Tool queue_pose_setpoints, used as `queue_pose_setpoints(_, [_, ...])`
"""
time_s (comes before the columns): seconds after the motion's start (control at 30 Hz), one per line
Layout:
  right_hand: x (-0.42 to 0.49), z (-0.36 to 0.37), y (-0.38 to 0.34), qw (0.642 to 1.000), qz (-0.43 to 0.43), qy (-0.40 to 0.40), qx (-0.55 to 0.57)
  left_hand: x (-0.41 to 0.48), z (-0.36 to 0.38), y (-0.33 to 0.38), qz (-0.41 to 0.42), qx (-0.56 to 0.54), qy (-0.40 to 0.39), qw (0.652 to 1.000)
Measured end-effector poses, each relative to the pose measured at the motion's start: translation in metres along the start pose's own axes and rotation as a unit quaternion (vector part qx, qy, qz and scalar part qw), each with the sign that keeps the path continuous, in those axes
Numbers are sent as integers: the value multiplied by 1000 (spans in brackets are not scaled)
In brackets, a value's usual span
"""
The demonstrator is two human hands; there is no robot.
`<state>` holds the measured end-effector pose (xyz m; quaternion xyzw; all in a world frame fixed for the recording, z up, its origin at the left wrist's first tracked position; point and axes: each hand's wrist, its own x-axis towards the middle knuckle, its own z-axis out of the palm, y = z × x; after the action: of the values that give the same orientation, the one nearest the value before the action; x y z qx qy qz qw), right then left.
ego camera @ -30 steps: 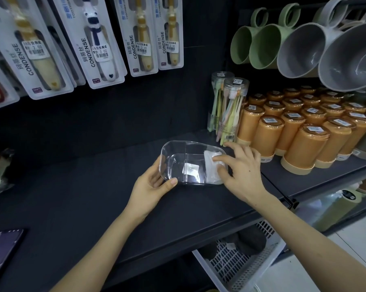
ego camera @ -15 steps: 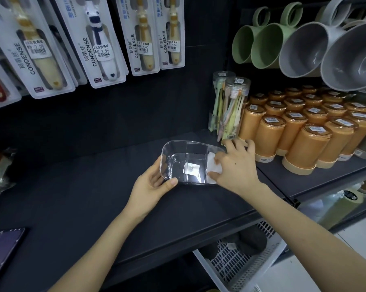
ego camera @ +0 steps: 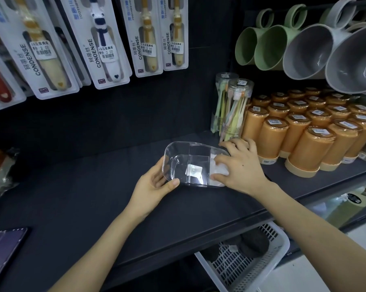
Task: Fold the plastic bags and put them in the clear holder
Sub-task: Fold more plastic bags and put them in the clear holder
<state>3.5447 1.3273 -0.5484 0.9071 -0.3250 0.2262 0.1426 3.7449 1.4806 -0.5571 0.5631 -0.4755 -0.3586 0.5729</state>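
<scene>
White blister cards of toothbrushes (ego camera: 103, 41), upper left of frame: "CONDENSE" printed vertically in black, with Chinese characters alongside. "TOOTHBRUSH" in blue near the top edge of some cards.
White price stickers (ego camera: 106, 54) on the cards: "2.00" above a barcode.
Small purple tag (ego camera: 101, 81) at card foot: "SOFT".
Labels on orange lidded plastic cups (ego camera: 317, 148), right of frame: not legible.

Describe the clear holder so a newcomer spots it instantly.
On the dark shelf, left of the orange cups, the clear holder sits between the left hand and right hand. It alone is low, transparent and partitioned, a white bag in its right end.
</scene>
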Motion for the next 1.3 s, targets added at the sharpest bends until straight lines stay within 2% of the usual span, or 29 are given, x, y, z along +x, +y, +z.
queue_pose_setpoints(0.13, [2,2,-7,997,39,-43,-48,0,1,2,2,-5,0,1000])
queue_pose_setpoints(0.27, [2,-1,-5,999,42,-25,-3,0,1,5,-2,-10,-4,1000])
queue_pose_setpoints(0.4, [0,-11,12,997,-24,32,72,0,0,5,-7,-16,-7,1000])
queue_pose_setpoints(0.53, [2,-10,22,992,-77,-33,99,1,0,6,-7,-17,-8,1000])
queue_pose_setpoints(0.67, [5,-7,18,988,-31,-112,97,2,1,7,-4,-15,-5,1000])
queue_pose_setpoints(0.87, [5,-5,1,987,50,-152,33,3,2,8,0,-8,-4,1000])
queue_pose_setpoints(0.97, [2,-5,-4,988,60,-140,19,4,4,10,-3,-7,-2,1000])
queue_pose_setpoints(1.07, [-2,-4,0,993,76,-74,59,5,3,9,-10,-4,-4,1000])
queue_pose_setpoints(1.13, [-3,-6,0,991,95,-58,68,5,3,10,-14,0,-3,1000])
queue_pose_setpoints(1.3, [-3,-5,-3,983,125,-131,30,7,4,10,-26,13,-1,1000])
